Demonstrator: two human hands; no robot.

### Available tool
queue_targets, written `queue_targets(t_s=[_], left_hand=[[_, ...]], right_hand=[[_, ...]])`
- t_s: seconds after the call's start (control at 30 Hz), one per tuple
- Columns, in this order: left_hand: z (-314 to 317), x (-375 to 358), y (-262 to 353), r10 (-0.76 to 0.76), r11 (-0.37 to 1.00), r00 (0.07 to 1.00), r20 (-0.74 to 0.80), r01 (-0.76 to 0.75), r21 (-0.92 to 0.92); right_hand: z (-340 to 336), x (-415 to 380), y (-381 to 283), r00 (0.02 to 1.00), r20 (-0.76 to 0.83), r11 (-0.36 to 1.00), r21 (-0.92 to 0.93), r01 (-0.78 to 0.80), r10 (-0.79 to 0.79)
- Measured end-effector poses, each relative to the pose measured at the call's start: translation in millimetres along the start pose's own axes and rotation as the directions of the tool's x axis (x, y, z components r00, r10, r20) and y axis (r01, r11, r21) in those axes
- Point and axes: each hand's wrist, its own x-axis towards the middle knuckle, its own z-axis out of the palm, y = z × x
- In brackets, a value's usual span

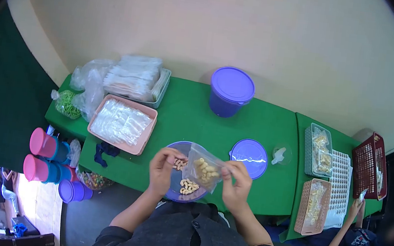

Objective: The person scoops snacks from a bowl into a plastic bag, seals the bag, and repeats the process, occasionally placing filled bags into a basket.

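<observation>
A clear plastic bag [203, 168] with pale, curved snack pieces inside is held above an open purple tub [178, 146]. My right hand [237, 184] is closed on the bag's right edge. At the bag's left edge, my left hand [162, 168] has its fingers pinched together; what they hold is hard to make out. In the tub lie pale curved pieces [189, 187] and, close to my left fingertips, reddish-brown pieces [179, 164]. My hands and the bag hide part of the tub.
A purple lid [248, 159] lies to the right, beside a small clear bowl [281, 154]. Behind stands a lidded purple tub [232, 92]. Bags fill a pink basket [143, 146] at left. At right, another person's hands [354, 209] work near filled baskets [329, 186].
</observation>
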Motion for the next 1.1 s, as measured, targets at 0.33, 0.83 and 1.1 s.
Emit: queue_targets(t_s=[0.33, 0.83, 1.1], left_hand=[[69, -5, -13, -0.109, 0.992, 0.978, 0.179, 0.095, 0.087], [89, 6, -31, -0.26, 0.952, 0.81, 0.525, 0.126, 0.277], [22, 65, -17, -0.22, 0.537, 0.963, 0.153, -0.011, 0.843]], right_hand=[[-3, -11, -4, 0.913, -0.398, 0.94, -0.337, -0.06, -0.084], [-85, -53, 29, 0.918, 0.046, 0.86, 0.336, -0.385, 0.394], [-259, -124, 113, 0.434, -0.833, 0.71, -0.072, -0.701, 0.344]])
